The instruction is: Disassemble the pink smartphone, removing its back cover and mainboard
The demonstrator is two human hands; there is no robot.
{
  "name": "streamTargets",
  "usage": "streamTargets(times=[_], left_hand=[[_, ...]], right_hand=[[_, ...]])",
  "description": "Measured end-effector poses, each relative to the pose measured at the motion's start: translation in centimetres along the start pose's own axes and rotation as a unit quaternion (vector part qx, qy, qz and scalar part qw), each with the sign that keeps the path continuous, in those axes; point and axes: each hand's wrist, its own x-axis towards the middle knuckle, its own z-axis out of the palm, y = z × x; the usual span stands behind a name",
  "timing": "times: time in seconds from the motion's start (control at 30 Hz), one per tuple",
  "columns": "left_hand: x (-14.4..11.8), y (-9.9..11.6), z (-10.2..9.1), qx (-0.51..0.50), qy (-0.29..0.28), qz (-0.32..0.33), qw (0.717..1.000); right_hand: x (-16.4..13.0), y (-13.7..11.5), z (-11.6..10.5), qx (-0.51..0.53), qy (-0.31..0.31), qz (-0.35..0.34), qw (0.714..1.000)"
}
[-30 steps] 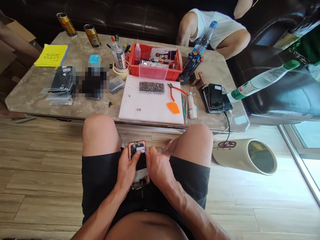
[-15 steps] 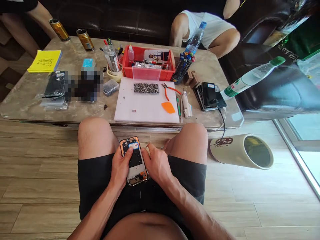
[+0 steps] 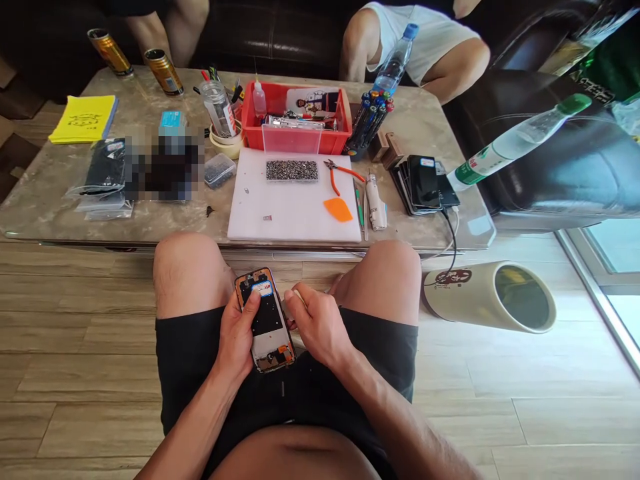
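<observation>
Over my lap, my left hand [image 3: 236, 337] grips a smartphone [image 3: 267, 343] with its back cover off, the thumb lying across its upper part near a blue-edged label. The phone's dark inner plate, pale middle area and orange-and-black lower parts face up. Right beside the phone's right edge, my right hand [image 3: 323, 327] is closed in a pinch. A small pale piece shows at its fingertips, but its kind is hidden by the fingers.
On the table [image 3: 45, 207] ahead lies a white foam pad [image 3: 310, 223] with a box of screws [image 3: 291, 171], orange-handled cutting pliers [image 3: 345, 173] and an orange pick [image 3: 338, 209]. Behind stands a red bin [image 3: 253, 139]. A beige bin [image 3: 463, 303] sits by my right knee. Two people sit opposite.
My right hand has shifted slightly at the phone's edge, its fingers turned a little. The phone stays in my left hand. The person at upper left has moved their legs right.
</observation>
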Motion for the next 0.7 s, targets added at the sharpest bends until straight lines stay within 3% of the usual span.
streamTargets(times=[0.33,0.53,0.7], left_hand=[[0.0,0.2,-0.1,-0.003,0.014,0.019,1.000],[0.9,0.3,0.2,0.068,0.029,0.063,0.995],[2.0,0.3,0.5,0.143,0.025,0.111,0.983]], right_hand=[[0.1,-0.9,0.2,-0.107,0.018,-0.012,0.994],[0.8,-1.7,0.4,-0.279,-0.004,-0.004,0.960],[0.9,-0.8,1.5,-0.342,-0.033,-0.001,0.939]])
